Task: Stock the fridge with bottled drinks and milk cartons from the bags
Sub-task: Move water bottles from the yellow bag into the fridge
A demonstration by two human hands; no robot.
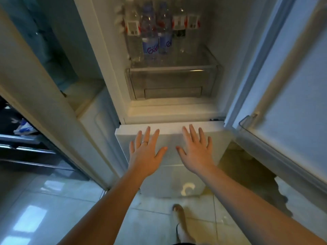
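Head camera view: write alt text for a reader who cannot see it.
The left hand and right hand spread open, side by side, over a white lower door. Above, water bottles stand inside the open fridge, over a clear drawer.

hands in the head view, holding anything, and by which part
Nothing is held: the left hand and right hand lie spread, fingers straight, over the white lower fridge door.
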